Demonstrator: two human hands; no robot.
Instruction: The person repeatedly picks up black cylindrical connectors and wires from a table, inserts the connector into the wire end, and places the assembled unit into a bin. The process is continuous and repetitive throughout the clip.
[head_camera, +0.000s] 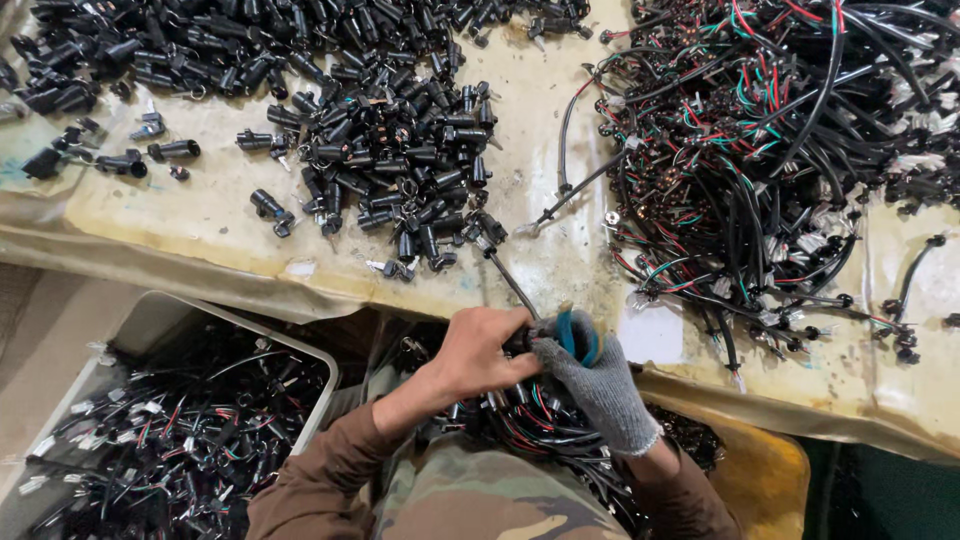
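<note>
Cable (508, 280) — clamped by bare left hand (485, 350) and gloved right hand (590, 385) at the desk (540, 130) edge — might slip if either grip loosens.

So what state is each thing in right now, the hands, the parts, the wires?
Left hand: bare, closed on a black cable.
Right hand: in a grey glove, gripping a blue-handled tool.
Black cable: stretched from the hands up onto the table.
Black plugs: loose, heaped on the table.
Wire pile: tangled, on the table.
Bin: filled with wired pieces.
</note>
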